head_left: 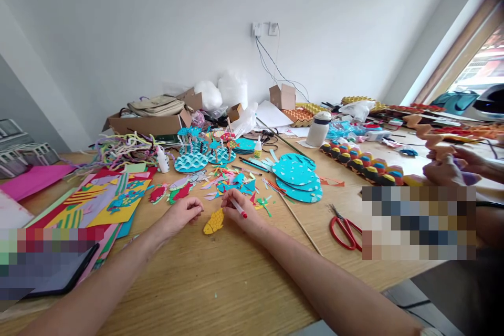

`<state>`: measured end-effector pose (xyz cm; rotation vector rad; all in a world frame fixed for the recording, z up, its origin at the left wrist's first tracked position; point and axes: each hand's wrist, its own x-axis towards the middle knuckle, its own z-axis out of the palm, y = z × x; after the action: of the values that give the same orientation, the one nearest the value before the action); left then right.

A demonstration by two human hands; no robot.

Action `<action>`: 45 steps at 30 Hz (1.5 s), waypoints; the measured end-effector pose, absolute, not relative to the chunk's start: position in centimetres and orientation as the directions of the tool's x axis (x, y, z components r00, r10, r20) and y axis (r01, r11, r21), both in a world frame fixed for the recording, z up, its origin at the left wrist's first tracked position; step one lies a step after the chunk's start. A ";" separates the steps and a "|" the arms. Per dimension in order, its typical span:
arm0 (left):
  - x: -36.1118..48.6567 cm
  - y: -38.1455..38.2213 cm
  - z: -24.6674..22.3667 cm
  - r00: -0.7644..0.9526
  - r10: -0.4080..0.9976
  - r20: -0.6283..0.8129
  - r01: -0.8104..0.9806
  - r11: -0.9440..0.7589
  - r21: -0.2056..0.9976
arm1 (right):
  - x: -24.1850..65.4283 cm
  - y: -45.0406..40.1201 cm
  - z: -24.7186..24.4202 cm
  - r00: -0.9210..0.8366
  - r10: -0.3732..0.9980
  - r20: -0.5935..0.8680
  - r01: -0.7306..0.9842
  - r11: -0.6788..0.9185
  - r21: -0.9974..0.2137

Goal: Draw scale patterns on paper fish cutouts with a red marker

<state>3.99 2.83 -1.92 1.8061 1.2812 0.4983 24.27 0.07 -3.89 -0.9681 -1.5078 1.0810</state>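
A yellow paper fish with dark drawn scales lies on the wooden table between my hands. My right hand is at the fish's tail end, its fingers closed around a white pen with a red end. Left of the fish, my left hand hovers near the table with its fingers curled together; whether anything small is between them is hidden. Paper scraps and a red and green paper fish lie beyond my hands.
Red-handled scissors and a wooden stick lie to the right, near blue discs. Coloured paper sheets and a tablet are at the left. Another person's hands hold orange material at the right.
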 end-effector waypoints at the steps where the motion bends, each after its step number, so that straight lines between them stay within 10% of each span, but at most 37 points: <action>1: 4.0 2.8 -1.9 0.391 0.909 -0.146 0.557 -0.108 0.823 | 24.2 0.1 -4.0 -0.174 0.950 0.260 0.024 0.268 -0.963; 22: 6.1 0.2 -2.7 0.430 0.866 -0.255 0.493 0.011 0.870 | 24.2 -0.4 -2.7 0.009 0.971 0.240 -0.355 0.227 -0.907; 45: 3.5 1.3 0.7 0.448 0.864 -0.227 0.608 -0.109 0.786 | 23.8 1.2 0.2 -0.143 0.972 0.184 -0.036 0.181 -0.983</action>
<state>3.48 1.28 0.69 1.8152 1.2543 0.3642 23.77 1.15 0.25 -0.9830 -1.3796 1.1857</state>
